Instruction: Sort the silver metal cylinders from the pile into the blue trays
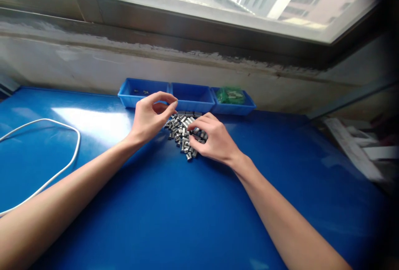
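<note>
Seemingly sorting through small metal pieces (180,132), pile lying on tabletop (174,212) between hands. Left hand (148,116) bringing thumb and index tips near together; right hand (216,137) curling over pile's near side; cannot tell whether either is gripping. Next move likely calling for fine pinch. Counting three blue bins (196,106) beyond hands, one green bundle (230,95) in rightmost; pieces overlapping, uncountable.

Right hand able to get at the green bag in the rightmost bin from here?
Probably yes: the right hand is near the bin, whose top is open, and nothing visible blocks the way to the green bag.
</note>
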